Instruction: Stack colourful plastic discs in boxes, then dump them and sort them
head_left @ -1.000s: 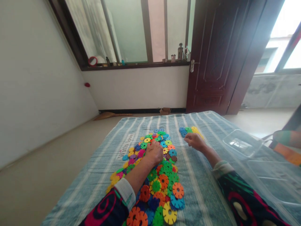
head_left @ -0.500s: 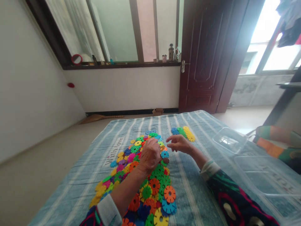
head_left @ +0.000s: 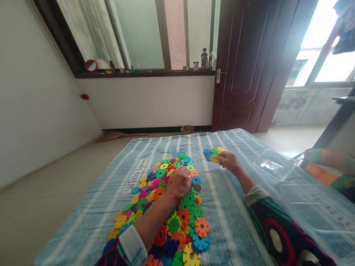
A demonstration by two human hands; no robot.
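Note:
A long heap of coloured plastic snowflake discs [head_left: 169, 207] lies on a blue striped towel [head_left: 230, 229]. My left hand [head_left: 179, 183] rests palm down on the heap's middle, fingers curled over the discs; what it grips is hidden. My right hand [head_left: 227, 161] reaches to a small separate group of blue, green and yellow discs [head_left: 211, 152] farther out and pinches an orange-yellow disc [head_left: 213, 159] at that group's near edge.
A clear plastic box [head_left: 273, 165] and a larger clear lid [head_left: 313, 207] lie at the right of the towel. A dark wooden door [head_left: 244, 62] and a window sill with bottles stand behind. Bare floor lies to the left.
My right hand went from near the heap out to the small group, now pinching an orange-yellow disc there. My left hand stayed on the heap.

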